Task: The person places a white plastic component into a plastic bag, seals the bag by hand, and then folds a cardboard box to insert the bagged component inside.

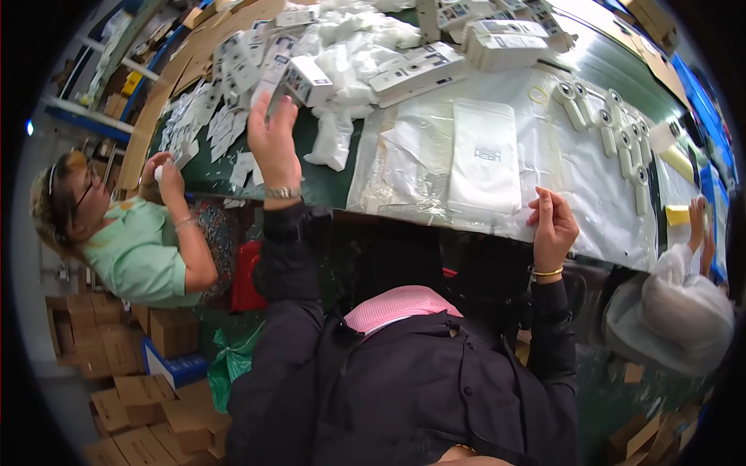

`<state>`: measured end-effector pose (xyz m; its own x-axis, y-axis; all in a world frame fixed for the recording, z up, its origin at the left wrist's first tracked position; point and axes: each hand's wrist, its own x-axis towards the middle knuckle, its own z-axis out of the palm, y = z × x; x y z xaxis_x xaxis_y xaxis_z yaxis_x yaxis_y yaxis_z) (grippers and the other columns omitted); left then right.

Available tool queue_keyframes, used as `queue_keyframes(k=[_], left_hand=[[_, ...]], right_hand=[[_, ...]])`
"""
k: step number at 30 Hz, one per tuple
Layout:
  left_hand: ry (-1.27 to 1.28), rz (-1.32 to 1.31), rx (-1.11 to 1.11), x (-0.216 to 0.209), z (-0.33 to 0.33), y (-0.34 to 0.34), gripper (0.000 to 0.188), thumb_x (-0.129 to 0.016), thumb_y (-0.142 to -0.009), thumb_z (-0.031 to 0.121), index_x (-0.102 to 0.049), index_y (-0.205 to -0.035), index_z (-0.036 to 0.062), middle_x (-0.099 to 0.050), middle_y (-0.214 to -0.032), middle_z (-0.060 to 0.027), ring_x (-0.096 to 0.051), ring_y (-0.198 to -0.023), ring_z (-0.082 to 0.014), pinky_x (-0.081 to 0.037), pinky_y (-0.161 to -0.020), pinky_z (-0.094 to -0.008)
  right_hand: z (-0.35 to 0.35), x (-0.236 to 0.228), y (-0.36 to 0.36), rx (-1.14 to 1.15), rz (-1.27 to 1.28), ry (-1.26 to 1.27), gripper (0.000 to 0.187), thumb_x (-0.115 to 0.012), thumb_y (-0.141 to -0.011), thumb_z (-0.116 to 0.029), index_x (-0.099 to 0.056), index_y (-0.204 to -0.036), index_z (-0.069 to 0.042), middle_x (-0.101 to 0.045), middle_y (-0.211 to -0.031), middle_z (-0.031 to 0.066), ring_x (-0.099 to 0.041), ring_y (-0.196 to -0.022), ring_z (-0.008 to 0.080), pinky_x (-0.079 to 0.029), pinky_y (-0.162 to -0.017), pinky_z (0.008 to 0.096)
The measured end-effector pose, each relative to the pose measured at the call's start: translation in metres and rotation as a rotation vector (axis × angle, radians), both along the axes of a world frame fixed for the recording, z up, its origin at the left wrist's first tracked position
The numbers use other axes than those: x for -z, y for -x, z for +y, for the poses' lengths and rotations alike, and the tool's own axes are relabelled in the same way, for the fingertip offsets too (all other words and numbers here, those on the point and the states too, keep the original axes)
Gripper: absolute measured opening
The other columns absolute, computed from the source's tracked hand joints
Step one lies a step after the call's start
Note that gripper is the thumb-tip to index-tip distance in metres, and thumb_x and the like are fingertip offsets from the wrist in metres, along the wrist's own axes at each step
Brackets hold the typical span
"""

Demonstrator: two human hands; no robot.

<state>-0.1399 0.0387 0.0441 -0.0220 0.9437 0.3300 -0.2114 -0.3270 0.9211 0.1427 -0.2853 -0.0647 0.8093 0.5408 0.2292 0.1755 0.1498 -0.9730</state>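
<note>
My left hand (273, 149) is raised over the table's left part, fingers stretched and apart, with nothing seen in it. Just beyond its fingertips are a small white printed box (309, 81) and a heap of folded white cartons (242, 64). At the table's front edge is my right hand (554, 227), its fingers loosely curled together and nothing visible in them. Between my hands, a flat white pouch (483, 128) with grey print lies on a clear plastic sheet (404, 159). My right hand is close to the pouch's lower right corner, apart from it.
White bags (350, 43) and white boxes (507, 45) are piled at the back. Several white handheld devices with round heads (624, 147) lie at right, near a rubber band (538, 95). A person in green (144, 248) works at left, another person (668, 311) at right. Brown cartons (140, 396) cover the floor.
</note>
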Motion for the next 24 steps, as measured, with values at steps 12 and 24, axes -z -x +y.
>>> queue_keyframes(k=[12, 24], left_hand=[[-0.558, 0.808, 0.444, 0.059, -0.129, -0.065, 0.012, -0.073, -0.096, 0.005, -0.074, -0.107, 0.0011, -0.074, -0.116, -0.0136, -0.068, -0.12, -0.0337, -0.053, -0.103, -0.0417], [-0.658, 0.763, 0.499, 0.084, -0.147, -0.084, 0.012, -0.075, -0.091, 0.001, -0.074, -0.103, 0.0009, -0.073, -0.116, -0.0136, -0.066, -0.123, -0.0372, -0.052, -0.103, -0.0443]], right_hand=[[0.001, -0.001, 0.004, 0.047, 0.041, -0.026, 0.02, -0.065, -0.108, -0.012, -0.075, -0.115, 0.004, -0.072, -0.084, 0.0047, -0.06, -0.065, 0.0067, -0.049, -0.061, 0.0212], [-0.002, -0.021, -0.113, -0.03, -0.324, 0.384, 0.024, -0.076, -0.101, -0.02, -0.076, -0.118, -0.002, -0.075, -0.093, 0.0069, -0.063, -0.067, 0.0063, -0.052, -0.062, 0.0222]])
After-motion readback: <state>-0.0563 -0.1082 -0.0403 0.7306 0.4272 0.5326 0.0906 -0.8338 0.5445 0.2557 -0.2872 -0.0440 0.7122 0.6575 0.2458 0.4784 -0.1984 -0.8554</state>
